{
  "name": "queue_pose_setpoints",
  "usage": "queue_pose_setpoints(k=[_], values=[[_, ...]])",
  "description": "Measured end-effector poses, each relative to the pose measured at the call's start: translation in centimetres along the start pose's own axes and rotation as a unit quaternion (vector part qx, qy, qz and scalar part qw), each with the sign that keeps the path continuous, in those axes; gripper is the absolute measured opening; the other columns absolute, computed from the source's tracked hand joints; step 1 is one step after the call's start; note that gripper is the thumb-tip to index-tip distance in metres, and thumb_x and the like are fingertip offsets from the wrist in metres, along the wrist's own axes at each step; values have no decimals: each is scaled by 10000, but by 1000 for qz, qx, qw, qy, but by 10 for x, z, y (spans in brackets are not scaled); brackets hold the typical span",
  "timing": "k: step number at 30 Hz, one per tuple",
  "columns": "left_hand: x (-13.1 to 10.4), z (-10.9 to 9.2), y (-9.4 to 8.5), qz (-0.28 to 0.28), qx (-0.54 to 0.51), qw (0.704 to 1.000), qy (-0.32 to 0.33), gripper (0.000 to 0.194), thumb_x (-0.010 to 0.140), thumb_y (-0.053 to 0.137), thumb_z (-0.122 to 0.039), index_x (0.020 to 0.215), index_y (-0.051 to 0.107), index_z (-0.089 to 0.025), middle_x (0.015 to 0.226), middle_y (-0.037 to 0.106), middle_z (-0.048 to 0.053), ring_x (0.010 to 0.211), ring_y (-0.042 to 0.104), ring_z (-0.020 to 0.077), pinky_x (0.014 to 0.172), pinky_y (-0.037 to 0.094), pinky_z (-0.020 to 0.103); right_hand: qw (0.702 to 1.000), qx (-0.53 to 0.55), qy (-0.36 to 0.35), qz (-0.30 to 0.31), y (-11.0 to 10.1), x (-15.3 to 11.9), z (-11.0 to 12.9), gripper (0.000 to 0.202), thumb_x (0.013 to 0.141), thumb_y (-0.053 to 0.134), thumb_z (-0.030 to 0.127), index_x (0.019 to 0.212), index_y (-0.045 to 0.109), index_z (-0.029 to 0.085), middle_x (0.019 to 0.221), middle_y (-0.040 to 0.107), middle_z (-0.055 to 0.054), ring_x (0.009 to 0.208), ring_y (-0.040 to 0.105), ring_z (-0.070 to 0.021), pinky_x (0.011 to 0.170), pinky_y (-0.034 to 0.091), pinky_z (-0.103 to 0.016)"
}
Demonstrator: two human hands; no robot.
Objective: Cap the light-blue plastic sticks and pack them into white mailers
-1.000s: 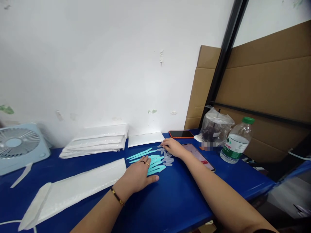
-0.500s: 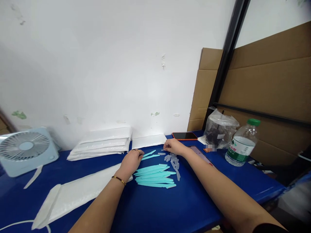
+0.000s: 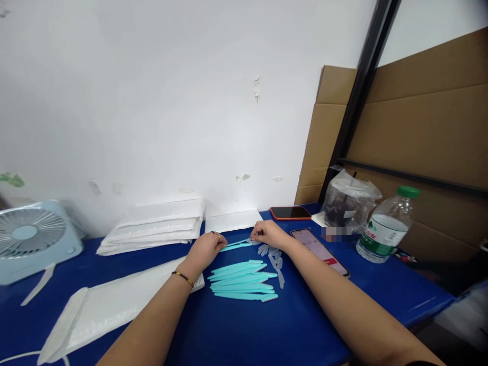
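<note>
My left hand [image 3: 206, 249] pinches the handle end of a turquoise eyebrow razor [image 3: 237, 242], which points to the right. At its blade end, my right hand [image 3: 269, 234] is closed on a small translucent blade cap [image 3: 249, 240]; whether the cap sits over the blade is too small to tell. Another turquoise razor [image 3: 238, 247] lies just below the held one. Nearer to me, several more razors [image 3: 242, 285] are spread in a loose pile, blades to the right. Several loose clear caps [image 3: 272, 260] lie on the table beneath my right hand.
On the blue table [image 3: 232, 335] are a white padded envelope [image 3: 114, 300], a stack of envelopes [image 3: 152, 226], and another envelope [image 3: 232, 221] by the wall. A fan [image 3: 34, 236] stands left. Two phones [image 3: 290, 213], a bagged cup [image 3: 345, 201] and a water bottle [image 3: 387, 226] are right.
My right hand has moved slightly left, bringing the cap to the tip of the razor in my left hand. The view has shifted a little, showing more of the nearer phone.
</note>
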State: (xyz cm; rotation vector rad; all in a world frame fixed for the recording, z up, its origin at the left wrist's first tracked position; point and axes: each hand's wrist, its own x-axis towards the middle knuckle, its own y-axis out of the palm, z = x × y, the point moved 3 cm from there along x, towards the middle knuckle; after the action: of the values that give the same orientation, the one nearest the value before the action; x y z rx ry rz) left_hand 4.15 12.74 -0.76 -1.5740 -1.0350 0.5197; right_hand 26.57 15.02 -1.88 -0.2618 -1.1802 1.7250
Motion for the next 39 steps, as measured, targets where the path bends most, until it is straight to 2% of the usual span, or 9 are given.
queue_pose_setpoints(k=[6, 11, 16, 24, 29, 32, 35, 37, 39], values=[[0, -1, 3, -15, 12, 1000, 8, 223, 818, 428, -240, 818, 650, -216, 866, 645, 25, 825, 577, 171, 748, 409, 266, 1000, -1, 3, 13, 10, 8, 17, 97, 720, 637, 194, 764, 723, 179, 739, 633, -17, 645, 574, -106, 594, 416, -203], [-6, -2, -1, -55, 13, 998, 9, 236, 825, 456, -324, 902, 658, -228, 964, 618, 34, 909, 550, 180, 802, 413, 269, 1000, -16, 3, 1, -5, -5, 17, 129, 747, 606, 219, 788, 721, 177, 775, 653, -32, 686, 593, -116, 634, 425, -213], [-9, -3, -1, -10, 16, 1000, 7, 229, 811, 484, -344, 861, 678, -234, 897, 641, 29, 829, 570, 177, 743, 411, 272, 999, 8, 26, 32, -12, -19, 11, 135, 697, 660, 261, 784, 721, 177, 761, 663, -31, 651, 599, -114, 599, 429, -200], [-6, -6, 5, 9, -11, 999, -38, 178, 783, 526, -323, 798, 671, -220, 805, 651, 17, 741, 579, 155, 654, 398, 247, 999, -5, 33, 26, 8, -7, 25, 89, 700, 658, 232, 743, 727, 197, 748, 655, -20, 649, 590, -112, 600, 423, -195], [-12, -15, -6, -15, -30, 999, -25, 203, 760, 540, -363, 812, 668, -215, 875, 636, 31, 796, 572, 165, 699, 410, 253, 1000, 16, 4, 26, -19, -17, 22, 132, 734, 619, 242, 797, 720, 185, 787, 652, -34, 708, 597, -128, 655, 439, -218], [-18, -21, -9, 46, -98, 994, -5, 245, 724, 561, -420, 794, 674, -214, 830, 634, 19, 738, 572, 146, 648, 419, 228, 997, 37, 7, 63, -34, -27, 17, 159, 736, 616, 261, 834, 714, 183, 836, 644, -43, 725, 594, -134, 653, 447, -224], [-22, -25, -5, 117, -139, 983, -3, 268, 680, 588, -420, 817, 676, -207, 790, 644, 11, 693, 573, 135, 585, 412, 207, 995, 24, 3, 98, -34, -31, 15, 174, 705, 651, 276, 842, 721, 195, 833, 636, -35, 718, 586, -130, 650, 440, -218], [-22, -24, -2, 129, -125, 984, -15, 220, 697, 556, -370, 774, 672, -199, 746, 651, 10, 665, 569, 134, 567, 399, 209, 994, 7, -5, 110, -28, -31, 16, 165, 692, 666, 279, 818, 728, 193, 798, 637, -30, 695, 579, -123, 642, 431, -210], [-22, -23, -2, 106, -90, 990, -23, 199, 730, 503, -321, 727, 659, -197, 727, 654, 16, 652, 565, 136, 568, 384, 219, 994, -11, -7, 106, -22, -28, 16, 144, 704, 657, 276, 794, 731, 191, 771, 643, -29, 673, 576, -118, 632, 424, -205]])
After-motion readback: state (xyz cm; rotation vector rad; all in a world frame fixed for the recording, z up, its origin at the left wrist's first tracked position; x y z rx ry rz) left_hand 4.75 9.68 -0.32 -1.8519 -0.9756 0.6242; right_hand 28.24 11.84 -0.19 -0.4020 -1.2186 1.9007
